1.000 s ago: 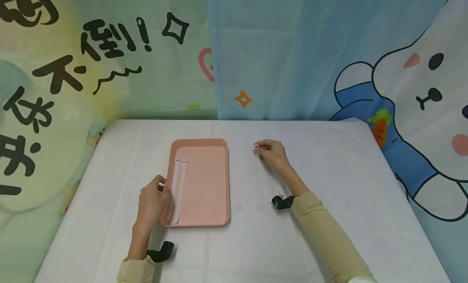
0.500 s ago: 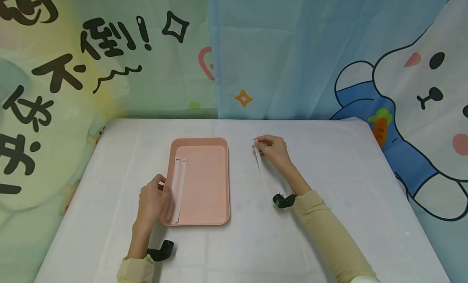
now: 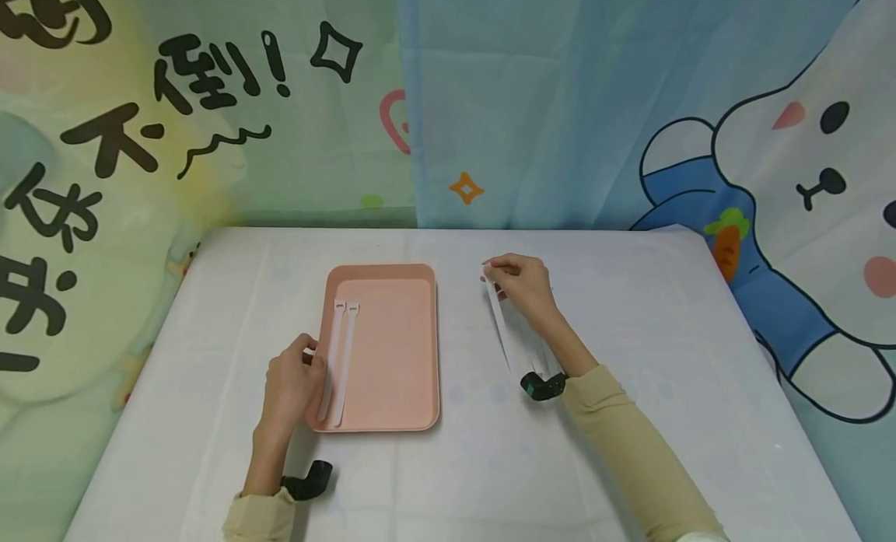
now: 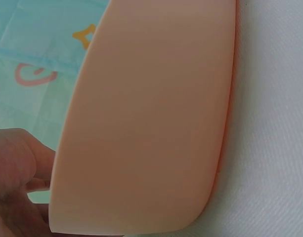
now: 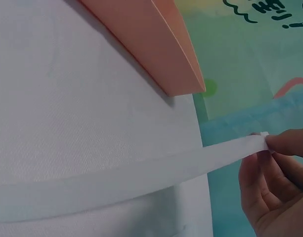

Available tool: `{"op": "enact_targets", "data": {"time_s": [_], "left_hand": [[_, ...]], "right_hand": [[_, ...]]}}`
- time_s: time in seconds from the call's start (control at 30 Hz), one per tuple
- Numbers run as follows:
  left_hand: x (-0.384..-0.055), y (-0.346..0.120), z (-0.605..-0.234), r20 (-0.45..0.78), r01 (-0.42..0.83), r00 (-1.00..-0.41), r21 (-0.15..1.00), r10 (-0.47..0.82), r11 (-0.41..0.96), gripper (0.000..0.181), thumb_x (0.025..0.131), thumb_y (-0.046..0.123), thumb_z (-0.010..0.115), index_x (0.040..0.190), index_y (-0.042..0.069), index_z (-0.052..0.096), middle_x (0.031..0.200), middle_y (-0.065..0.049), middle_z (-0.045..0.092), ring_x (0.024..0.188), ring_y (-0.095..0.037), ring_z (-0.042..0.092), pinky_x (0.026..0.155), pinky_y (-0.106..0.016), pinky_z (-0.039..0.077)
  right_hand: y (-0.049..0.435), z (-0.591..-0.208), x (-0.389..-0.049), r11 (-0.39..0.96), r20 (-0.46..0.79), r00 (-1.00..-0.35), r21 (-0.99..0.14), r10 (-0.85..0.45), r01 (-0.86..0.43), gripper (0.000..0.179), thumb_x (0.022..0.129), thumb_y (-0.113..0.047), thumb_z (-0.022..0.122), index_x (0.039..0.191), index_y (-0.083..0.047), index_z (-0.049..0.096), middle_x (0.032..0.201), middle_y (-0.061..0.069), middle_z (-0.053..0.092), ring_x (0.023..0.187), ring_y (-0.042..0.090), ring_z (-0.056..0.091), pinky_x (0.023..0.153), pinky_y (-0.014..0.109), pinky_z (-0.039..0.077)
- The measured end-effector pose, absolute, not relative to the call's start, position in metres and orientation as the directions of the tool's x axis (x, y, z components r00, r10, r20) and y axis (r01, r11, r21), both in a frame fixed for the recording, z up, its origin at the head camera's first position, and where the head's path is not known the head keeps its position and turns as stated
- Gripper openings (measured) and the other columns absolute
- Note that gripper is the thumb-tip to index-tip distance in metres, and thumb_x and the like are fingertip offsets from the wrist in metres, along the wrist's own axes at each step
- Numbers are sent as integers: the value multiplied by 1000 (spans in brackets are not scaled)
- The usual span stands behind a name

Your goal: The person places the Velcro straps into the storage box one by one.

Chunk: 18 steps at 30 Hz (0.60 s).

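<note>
A shallow pink tray (image 3: pixel 399 355) lies on the white table, with two white straps with slotted heads, one strap (image 3: pixel 348 363) to the right of the other (image 3: pixel 332 363), side by side along its left part. My left hand (image 3: pixel 290 382) holds the tray's left rim; in the left wrist view its fingers pass partly behind the tray wall (image 4: pixel 141 123). To the right of the tray, my right hand (image 3: pixel 521 285) pinches the head end of a third white strap (image 5: pixel 116 180) between thumb and fingers. That strap slants down toward the table and bends slightly.
The white-covered table (image 3: pixel 448 480) ends at a straight far edge in front of a printed curtain (image 3: pixel 546 99). A dark wrist camera (image 3: pixel 542 386) hangs under my right wrist, another dark camera (image 3: pixel 310 481) beside my left.
My right hand has risen and moved slightly away toward the far edge, and the strap in it has tilted up at the head end. Left hand and tray stay put.
</note>
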State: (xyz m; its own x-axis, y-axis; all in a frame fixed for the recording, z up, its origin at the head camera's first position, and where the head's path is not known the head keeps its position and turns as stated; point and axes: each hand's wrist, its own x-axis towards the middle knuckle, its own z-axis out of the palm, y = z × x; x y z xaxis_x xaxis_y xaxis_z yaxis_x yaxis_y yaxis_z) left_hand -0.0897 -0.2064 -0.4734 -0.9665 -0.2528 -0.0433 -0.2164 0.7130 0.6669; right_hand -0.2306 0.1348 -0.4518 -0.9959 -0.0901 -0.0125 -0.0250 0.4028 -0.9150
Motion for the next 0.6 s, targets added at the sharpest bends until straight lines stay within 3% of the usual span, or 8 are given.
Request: {"op": "enact_targets", "data": {"time_s": [0.23,0.47,0.6], "left_hand": [[-89,-207,-472,-44,-220,-966,663,-255,716,24,92,5,53,111,-4,65,89,-26,73,67,-32,67,56,-39,50],[-90,-206,-474,-47,-222,-966,661,-256,717,24,93,5,54,111,-4,65,90,-26,73,69,-32,68,57,-40,51],[-90,-206,-474,-44,-221,-966,661,-256,717,23,93,5,54,111,-4,66,89,-26,73,69,-32,68,58,-40,52]], "right_hand": [[131,-440,-228,326,51,-995,-942,-83,-76,26,99,-20,67,116,0,73,104,20,77,84,38,67,64,30,58],[123,-433,-225,257,-7,-996,-966,-92,-17,30,99,-20,67,118,3,71,105,25,74,69,16,66,62,30,59],[119,-431,-223,226,-20,-995,-974,-100,-3,28,99,-19,67,117,2,70,104,25,73,70,19,68,63,34,60]]}}
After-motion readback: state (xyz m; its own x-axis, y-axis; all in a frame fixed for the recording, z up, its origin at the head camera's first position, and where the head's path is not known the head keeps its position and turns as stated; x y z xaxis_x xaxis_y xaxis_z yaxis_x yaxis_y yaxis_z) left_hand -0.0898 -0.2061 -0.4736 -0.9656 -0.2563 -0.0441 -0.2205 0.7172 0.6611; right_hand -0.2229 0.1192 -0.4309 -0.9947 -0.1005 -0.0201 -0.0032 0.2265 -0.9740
